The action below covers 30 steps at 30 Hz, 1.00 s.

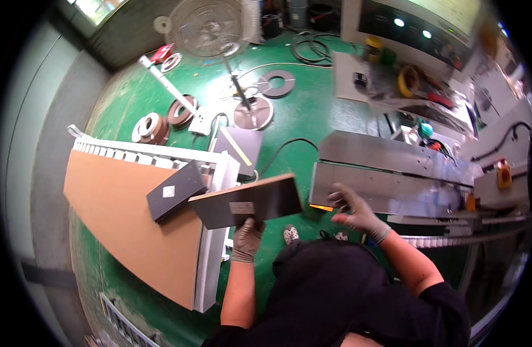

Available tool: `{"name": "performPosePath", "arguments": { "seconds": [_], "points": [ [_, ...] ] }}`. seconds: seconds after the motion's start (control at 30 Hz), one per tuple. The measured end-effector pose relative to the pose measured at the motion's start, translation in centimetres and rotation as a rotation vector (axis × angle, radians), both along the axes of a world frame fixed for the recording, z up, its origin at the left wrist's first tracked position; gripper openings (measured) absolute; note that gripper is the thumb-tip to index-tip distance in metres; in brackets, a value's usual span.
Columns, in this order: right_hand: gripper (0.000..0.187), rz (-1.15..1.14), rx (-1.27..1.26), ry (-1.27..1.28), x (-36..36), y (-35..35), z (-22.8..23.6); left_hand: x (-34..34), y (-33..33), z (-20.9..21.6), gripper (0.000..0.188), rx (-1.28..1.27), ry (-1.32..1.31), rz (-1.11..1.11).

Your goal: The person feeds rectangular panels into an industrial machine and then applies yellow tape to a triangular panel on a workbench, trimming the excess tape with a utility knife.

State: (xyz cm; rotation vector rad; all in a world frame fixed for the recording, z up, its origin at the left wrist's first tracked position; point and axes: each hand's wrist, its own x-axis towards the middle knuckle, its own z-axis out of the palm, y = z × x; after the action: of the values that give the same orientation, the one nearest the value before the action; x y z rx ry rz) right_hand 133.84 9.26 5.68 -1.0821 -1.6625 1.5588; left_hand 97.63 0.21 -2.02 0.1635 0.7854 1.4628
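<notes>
My left hand point(247, 242), in a grey glove, grips the lower edge of a dark rectangular board point(274, 201). A pale label is stuck on the board's face, and its upper edge looks light brown. The board is held tilted, its left end over the right side of a brown-topped table point(121, 214). On that table lies a second dark board point(188, 184) with a white label. My right hand point(359, 213), also gloved, is empty with its fingers apart and slightly curled. It hovers by the near left part of a metal machine bed point(381, 188).
White rollers point(118, 153) line the table's far edge. Beyond stand a fan point(211, 29) and rolls of brown edging strip point(152, 128) on the green floor. A black cable point(283, 147) crosses the floor between table and machine. A side table point(349, 81) at the far right carries tape and tools.
</notes>
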Motion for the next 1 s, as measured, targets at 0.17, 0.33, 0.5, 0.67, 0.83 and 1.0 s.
{"name": "performPosePath", "arguments": {
  "seconds": [0.17, 0.33, 0.5, 0.67, 0.83, 1.0],
  "points": [
    [0.067, -0.121, -0.435, 0.185, -1.0, -2.9, 0.4, 8.6, 3.6, 3.6, 0.049, 0.074, 0.095, -0.385],
    [0.053, -0.401, -0.483, 0.306, 6.0, -3.6, -0.4, 6.9, 6.9, 1.8, 0.036, -0.067, 0.2, -0.301],
    [0.047, -0.849, -0.534, 0.05, 11.4, -5.6, 1.5, 10.1, 8.7, 4.9, 0.057, 0.131, 1.258, -0.72],
    [0.065, -1.419, -0.224, 0.546, 11.1, -8.6, -1.3, 15.1, 12.2, 8.9, 0.082, 0.756, 1.987, -0.845],
    [0.075, -1.278, -0.182, 0.609, 11.3, -9.8, -2.5, 22.3, 13.1, 8.1, 0.073, 0.997, 2.059, -0.996],
    [0.081, -1.275, -0.11, 0.572, 13.7, -9.3, -3.0, 27.6, 13.8, 6.4, 0.065, 1.059, 1.946, -0.918]
  ]
}}
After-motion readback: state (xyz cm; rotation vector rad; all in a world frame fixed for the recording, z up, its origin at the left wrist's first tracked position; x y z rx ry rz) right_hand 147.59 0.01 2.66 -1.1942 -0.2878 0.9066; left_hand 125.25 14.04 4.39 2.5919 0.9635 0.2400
